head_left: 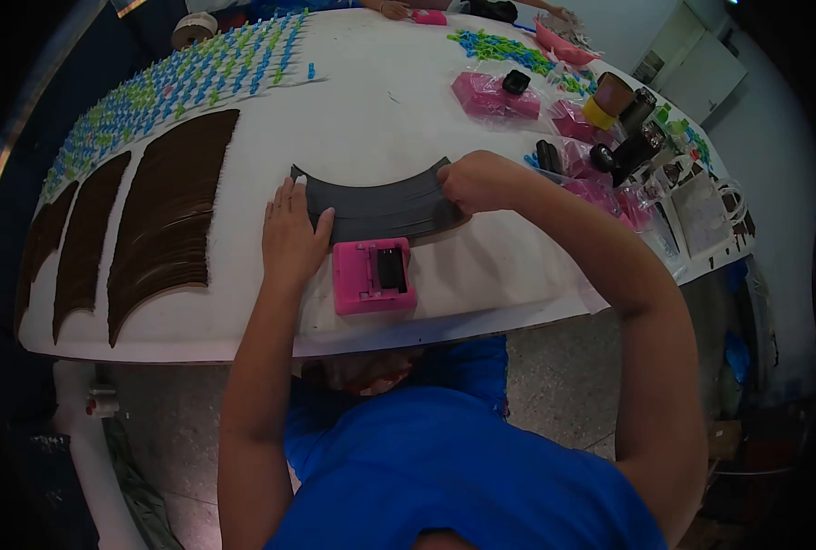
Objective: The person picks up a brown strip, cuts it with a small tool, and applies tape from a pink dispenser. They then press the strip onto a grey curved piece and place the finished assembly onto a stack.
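Observation:
A dark grey curved strip stack (376,206) lies on the white table in front of me. At its left end my left hand (296,225) rests flat, fingers extended, with the thumb by the strip's edge. My right hand (472,181) is closed on the right end of the strip stack, its fingers pinched at the upper corner. Just below the strips, nearer to me, sits a pink box (351,280) with a black roller-like part (391,269) in its opening.
Brown curved stacks (174,197) lie at the left, with rows of blue and green pieces (188,78) behind. Pink packages (495,96), dark bottles (639,147) and a white bag (701,206) stand at the right. Another person's hand (393,9) is at the far edge.

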A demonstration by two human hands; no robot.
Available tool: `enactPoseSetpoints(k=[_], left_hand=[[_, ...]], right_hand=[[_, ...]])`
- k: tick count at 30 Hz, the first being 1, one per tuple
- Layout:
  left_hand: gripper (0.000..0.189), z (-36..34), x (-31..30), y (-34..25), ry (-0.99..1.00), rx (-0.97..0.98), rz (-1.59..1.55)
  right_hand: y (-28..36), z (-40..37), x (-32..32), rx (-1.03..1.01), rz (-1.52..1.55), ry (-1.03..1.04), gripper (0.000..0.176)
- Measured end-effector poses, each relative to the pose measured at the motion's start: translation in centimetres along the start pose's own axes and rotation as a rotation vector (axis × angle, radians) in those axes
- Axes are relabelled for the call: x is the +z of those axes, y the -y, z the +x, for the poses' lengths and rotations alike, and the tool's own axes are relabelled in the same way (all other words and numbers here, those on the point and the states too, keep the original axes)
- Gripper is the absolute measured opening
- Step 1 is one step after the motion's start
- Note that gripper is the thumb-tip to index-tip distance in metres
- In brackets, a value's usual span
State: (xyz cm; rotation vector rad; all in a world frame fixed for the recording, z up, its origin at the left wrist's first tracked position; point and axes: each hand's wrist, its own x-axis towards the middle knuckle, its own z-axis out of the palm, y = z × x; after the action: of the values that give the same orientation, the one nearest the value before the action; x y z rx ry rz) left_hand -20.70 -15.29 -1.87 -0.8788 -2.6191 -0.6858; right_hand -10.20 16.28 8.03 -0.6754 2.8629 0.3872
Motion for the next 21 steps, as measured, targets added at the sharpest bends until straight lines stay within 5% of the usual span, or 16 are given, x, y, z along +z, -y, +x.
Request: enactPoseSetpoints(k=[13, 21], left_hand=[[0.064, 0.0, 0.1, 0.2, -0.024, 0.006, -0.003], [0.060, 0.0, 0.2, 0.3, -0.052, 0.002, -0.052]], right_hand=[[-0.5, 0.3, -0.6, -0.024, 0.034, -0.003, 0.011], [-1.1, -1.3, -4.3, 0.100, 0.465, -0.089, 0.015]])
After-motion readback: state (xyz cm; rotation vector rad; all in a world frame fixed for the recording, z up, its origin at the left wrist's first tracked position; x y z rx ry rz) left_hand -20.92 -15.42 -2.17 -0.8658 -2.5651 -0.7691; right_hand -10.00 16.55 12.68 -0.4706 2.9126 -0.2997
